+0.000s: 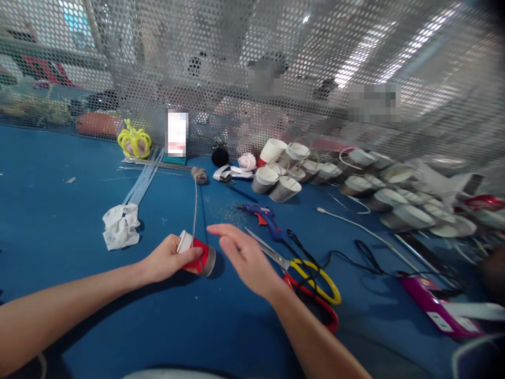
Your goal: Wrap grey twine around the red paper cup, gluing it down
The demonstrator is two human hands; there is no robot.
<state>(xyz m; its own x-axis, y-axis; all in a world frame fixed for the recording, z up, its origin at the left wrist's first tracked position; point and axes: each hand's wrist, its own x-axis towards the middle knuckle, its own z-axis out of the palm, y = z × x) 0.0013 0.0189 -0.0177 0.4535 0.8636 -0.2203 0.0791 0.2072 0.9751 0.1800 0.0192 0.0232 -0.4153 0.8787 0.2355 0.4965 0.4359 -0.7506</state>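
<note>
My left hand point(168, 258) grips a small red paper cup point(199, 251) tilted on its side, its white inside facing left and its other end wrapped in grey. A grey yarn strand point(195, 210) runs from the cup up to a small grey yarn ball point(200, 176). Just right of the cup, my right hand point(248, 260) is open with fingers stretched out and together, holding nothing that shows. Large scissors point(294, 266) with yellow and red handles lie beside it, partly behind my right forearm. A blue glue gun point(266, 216) rests above them.
Many grey-wrapped cups point(286, 188) fill the right back. Crumpled white tissue point(121, 226) lies left, near clear sticks point(145, 176). A phone point(177, 134), a yellow woven piece point(134, 143) and a black ball point(220, 157) stand by the perforated metal screen point(221, 63). Cables point(355, 221) cross the right.
</note>
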